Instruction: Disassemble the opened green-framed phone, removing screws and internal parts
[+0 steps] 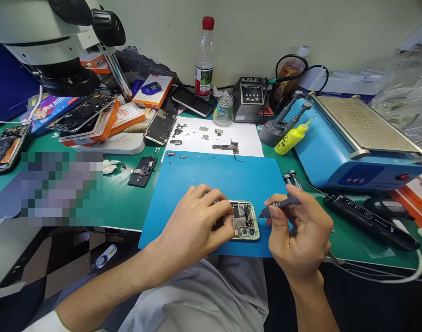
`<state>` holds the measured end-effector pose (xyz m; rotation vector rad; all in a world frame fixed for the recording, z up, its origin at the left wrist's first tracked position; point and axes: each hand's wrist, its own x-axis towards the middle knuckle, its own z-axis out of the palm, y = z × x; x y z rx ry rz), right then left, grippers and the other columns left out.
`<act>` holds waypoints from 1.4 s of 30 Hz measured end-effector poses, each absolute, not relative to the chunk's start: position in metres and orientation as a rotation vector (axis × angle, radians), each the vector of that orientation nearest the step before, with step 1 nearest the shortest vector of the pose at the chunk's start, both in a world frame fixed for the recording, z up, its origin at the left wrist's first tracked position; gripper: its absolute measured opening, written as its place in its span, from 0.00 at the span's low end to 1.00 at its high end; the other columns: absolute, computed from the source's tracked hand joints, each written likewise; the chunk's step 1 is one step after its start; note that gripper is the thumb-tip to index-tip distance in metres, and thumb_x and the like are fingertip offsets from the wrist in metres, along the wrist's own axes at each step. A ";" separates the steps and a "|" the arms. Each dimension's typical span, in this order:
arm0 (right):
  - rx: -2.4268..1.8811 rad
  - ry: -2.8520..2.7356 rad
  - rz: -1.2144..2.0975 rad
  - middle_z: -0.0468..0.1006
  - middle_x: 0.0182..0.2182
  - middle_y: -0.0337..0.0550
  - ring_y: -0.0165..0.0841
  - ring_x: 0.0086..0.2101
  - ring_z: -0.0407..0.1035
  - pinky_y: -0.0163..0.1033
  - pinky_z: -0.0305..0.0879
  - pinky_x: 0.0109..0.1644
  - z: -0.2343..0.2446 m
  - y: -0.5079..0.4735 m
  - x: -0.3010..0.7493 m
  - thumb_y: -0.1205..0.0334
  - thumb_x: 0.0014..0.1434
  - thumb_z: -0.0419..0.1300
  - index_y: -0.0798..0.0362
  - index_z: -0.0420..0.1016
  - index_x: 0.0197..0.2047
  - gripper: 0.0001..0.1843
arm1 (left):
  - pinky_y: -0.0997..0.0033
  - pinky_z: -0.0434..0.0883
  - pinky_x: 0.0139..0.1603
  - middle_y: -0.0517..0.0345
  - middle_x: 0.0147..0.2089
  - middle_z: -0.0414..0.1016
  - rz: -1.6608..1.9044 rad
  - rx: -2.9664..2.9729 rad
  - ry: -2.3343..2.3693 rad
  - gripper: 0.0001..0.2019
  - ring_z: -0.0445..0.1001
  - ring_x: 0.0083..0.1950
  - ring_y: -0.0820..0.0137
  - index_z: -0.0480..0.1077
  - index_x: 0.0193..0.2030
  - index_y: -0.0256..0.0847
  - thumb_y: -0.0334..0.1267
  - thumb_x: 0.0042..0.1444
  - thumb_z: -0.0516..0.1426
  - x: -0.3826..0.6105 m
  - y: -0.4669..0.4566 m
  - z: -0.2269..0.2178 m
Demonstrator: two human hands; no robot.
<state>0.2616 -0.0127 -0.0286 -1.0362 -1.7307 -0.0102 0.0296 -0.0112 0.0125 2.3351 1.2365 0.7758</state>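
An opened phone frame (240, 221), with its inner parts and camera openings showing, lies on a blue mat (231, 177) near the front edge. My left hand (205, 216) is closed on the left side of this frame and covers that end. In my right hand (300, 230) is a grey screwdriver (282, 204), held between thumb and fingers. Its thin tip points left and reaches the right end of the frame; whether it sits in a screw is too small to tell. Behind the mat, a logic board (226, 147) and small parts lie on white paper (193, 136).
A microscope (55, 46) overhangs the left. A phone battery (143, 171) and a screen part (160, 127) lie left of the mat. At right stand a screwdriver holder (273, 133), a yellow bottle (290, 139) and a blue heating plate (335, 166). A black pen-shaped tool (373, 221) lies in front.
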 end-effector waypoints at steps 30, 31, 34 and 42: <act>-0.898 -1.881 -0.136 0.89 0.53 0.44 0.39 0.42 0.87 0.46 0.87 0.41 -0.022 -0.011 0.269 0.77 0.67 0.71 0.40 0.66 0.81 0.45 | 0.57 0.72 0.48 0.60 0.49 0.89 0.909 2.262 1.279 0.09 0.83 0.46 0.63 0.76 0.40 0.43 0.31 0.74 0.59 0.029 -0.006 -0.004; -0.880 -1.894 -0.079 0.88 0.55 0.46 0.40 0.45 0.87 0.48 0.88 0.44 -0.022 -0.011 0.269 0.78 0.69 0.66 0.42 0.65 0.81 0.43 | 0.57 0.72 0.47 0.61 0.49 0.89 0.911 2.260 1.277 0.08 0.83 0.46 0.63 0.77 0.41 0.43 0.31 0.74 0.59 0.028 -0.006 -0.004; -0.873 -1.941 0.028 0.86 0.60 0.51 0.44 0.51 0.86 0.53 0.87 0.48 -0.020 -0.011 0.269 0.76 0.72 0.61 0.44 0.65 0.80 0.38 | 0.58 0.72 0.47 0.61 0.49 0.89 0.909 2.250 1.278 0.07 0.84 0.46 0.63 0.78 0.43 0.43 0.31 0.75 0.60 0.028 -0.006 -0.005; -0.932 -1.856 0.070 0.83 0.65 0.51 0.42 0.51 0.85 0.46 0.84 0.43 -0.018 -0.013 0.267 0.74 0.73 0.59 0.42 0.68 0.79 0.35 | 0.58 0.75 0.55 0.59 0.53 0.89 0.958 2.256 1.190 0.04 0.85 0.53 0.62 0.81 0.49 0.44 0.32 0.77 0.63 0.023 -0.010 0.000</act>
